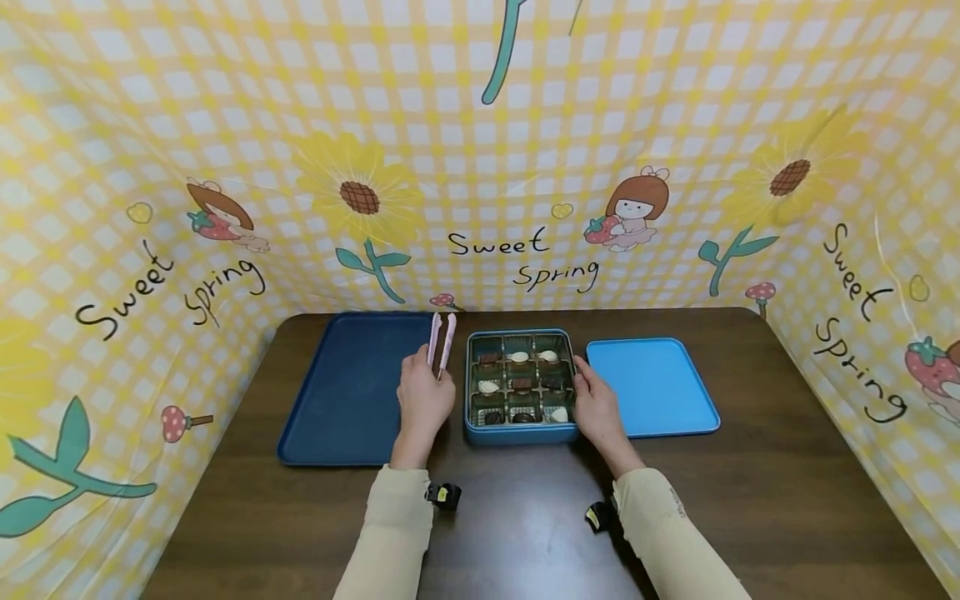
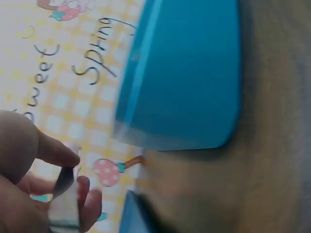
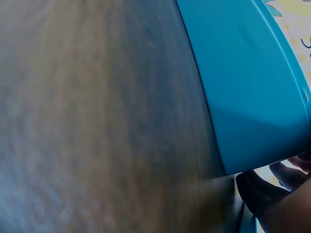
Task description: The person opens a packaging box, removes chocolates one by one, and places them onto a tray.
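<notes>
My left hand (image 1: 425,396) holds slim pink-patterned tongs (image 1: 448,337), their two arms apart and pointing away from me. Nothing shows between the tips. Just right of it, a blue box (image 1: 521,435) holds a clear divided tray with dark, brown and white chocolates (image 1: 521,384) in its compartments. With its fingers against the box's right wall, my right hand (image 1: 597,404) touches the rim. In the left wrist view, fingers and thumb (image 2: 63,153) close around the tongs; the tips are hidden there. The right wrist view shows fingertips (image 3: 260,191) at the box's lower corner.
A dark blue tray (image 1: 345,408) lies on the left, partly behind my left hand. On the right lies a light blue flat lid or tray (image 1: 660,387). The brown wooden table (image 1: 517,508) is bordered at the back and sides by a yellow checked cloth (image 1: 480,167).
</notes>
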Tool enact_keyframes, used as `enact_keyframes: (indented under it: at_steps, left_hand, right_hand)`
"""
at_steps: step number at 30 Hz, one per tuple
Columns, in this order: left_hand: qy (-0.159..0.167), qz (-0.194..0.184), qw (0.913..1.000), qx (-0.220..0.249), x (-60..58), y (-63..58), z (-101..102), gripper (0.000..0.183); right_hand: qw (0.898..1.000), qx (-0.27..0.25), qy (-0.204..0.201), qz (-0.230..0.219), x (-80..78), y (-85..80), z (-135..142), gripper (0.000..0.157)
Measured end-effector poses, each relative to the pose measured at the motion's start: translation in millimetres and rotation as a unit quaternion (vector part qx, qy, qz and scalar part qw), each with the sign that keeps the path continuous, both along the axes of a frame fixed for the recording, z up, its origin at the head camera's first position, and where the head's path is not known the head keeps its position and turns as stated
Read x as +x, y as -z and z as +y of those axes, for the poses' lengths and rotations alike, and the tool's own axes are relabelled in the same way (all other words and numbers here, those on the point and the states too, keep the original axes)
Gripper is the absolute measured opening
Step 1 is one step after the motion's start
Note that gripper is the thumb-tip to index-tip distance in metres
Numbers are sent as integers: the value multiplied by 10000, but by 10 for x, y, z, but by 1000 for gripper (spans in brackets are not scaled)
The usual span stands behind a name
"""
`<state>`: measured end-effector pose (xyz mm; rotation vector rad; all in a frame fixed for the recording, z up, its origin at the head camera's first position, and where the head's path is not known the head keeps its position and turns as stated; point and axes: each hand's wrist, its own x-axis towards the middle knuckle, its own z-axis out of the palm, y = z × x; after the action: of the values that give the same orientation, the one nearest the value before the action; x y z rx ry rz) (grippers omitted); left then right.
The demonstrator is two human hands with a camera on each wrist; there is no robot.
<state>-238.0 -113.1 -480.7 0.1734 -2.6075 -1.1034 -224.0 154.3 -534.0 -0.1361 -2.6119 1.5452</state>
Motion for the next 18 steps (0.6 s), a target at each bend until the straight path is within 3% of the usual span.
enact_keyframes:
  at_steps: [5, 9, 14, 18]
  left_hand:
    - [561, -102, 9981, -243, -46, -227, -79, 52]
    - [996, -182, 9922, -721, -93, -382, -128, 48]
    - [1488, -472, 9769, -1463, -147, -482, -128, 44]
    - [1708, -726, 9588, -2151, -205, -509, -80, 42]
  right_hand:
    - [10000, 15, -5, 11, -12, -31, 1, 46]
    - [10000, 54, -22, 35, -29, -45, 2, 46]
    - [9999, 102, -30, 34, -28, -38, 9, 46]
    - [9999, 115, -39, 40, -18, -3, 10, 46]
